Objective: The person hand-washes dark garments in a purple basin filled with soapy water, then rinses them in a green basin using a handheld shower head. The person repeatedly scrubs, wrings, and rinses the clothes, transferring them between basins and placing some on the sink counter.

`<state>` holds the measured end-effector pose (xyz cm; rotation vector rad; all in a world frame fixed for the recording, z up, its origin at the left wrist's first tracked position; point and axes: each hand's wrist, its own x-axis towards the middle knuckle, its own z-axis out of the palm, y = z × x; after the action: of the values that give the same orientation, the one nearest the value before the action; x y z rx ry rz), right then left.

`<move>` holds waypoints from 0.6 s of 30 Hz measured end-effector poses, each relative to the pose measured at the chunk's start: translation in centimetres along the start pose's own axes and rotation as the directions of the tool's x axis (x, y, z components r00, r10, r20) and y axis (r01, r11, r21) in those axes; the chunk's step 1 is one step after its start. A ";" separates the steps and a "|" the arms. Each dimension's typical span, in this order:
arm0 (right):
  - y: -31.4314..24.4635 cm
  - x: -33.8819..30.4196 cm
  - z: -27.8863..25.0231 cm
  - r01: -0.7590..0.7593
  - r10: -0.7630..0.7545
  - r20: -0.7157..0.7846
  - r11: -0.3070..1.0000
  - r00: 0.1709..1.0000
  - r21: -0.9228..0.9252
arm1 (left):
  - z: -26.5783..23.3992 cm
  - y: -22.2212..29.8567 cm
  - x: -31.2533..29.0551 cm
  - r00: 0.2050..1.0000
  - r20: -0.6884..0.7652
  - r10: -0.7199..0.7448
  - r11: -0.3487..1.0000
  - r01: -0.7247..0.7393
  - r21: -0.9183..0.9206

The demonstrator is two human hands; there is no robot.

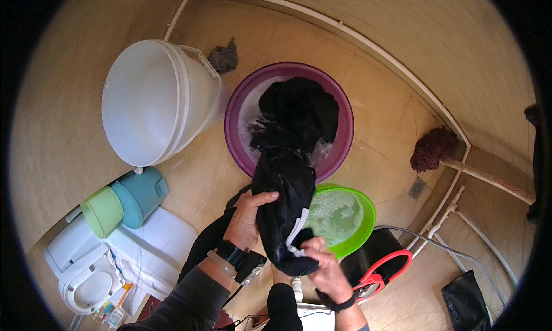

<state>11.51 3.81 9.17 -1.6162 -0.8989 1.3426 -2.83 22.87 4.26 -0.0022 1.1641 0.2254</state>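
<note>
A wet black garment (283, 179) stretches from the purple basin (346, 115) of sudsy water toward me. Its far part lies bunched in the basin. My left hand (244, 219) grips the near part from its left side, thumb on top and the other fingers mostly hidden under the cloth. At the near end, my right hand (328, 268) is closed on the fabric beside a white cord-like strip (296, 230). Whether the fingers also pinch that strip is unclear. Just beyond my right hand stands a bright green basin (368, 213) with foamy water.
A large white bucket (144, 101) stands at left, near a grey rag (224, 57). Below it are a teal bucket (138, 199), a light green bin (102, 211) and a toilet (92, 285). A dark red mop head (432, 149) and a red-handled item (397, 256) are at right.
</note>
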 end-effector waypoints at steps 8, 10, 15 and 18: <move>8.0 7.9 -9.1 -0.387 0.520 0.058 0.551 0.852 0.739 | 1.1 -1.2 -0.5 0.951 0.308 -0.027 0.828 -0.152 0.540; 7.7 10.7 -8.8 -0.459 0.528 0.212 0.396 0.823 0.796 | 2.0 -1.3 -0.2 0.903 0.397 -0.163 0.678 -0.190 0.710; 0.7 13.7 -9.2 -0.422 0.367 0.210 0.806 0.906 0.415 | 1.9 -1.0 0.4 0.823 0.562 -0.080 0.590 -0.415 0.693; -5.5 11.6 -8.2 -0.384 0.365 0.124 0.841 0.923 0.382 | -0.3 0.1 0.6 0.837 0.507 -0.204 0.719 -0.224 0.658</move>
<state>21.51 15.29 10.37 -1.4808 -0.2967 1.7110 -2.90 23.06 3.65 0.7141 0.5971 -0.2224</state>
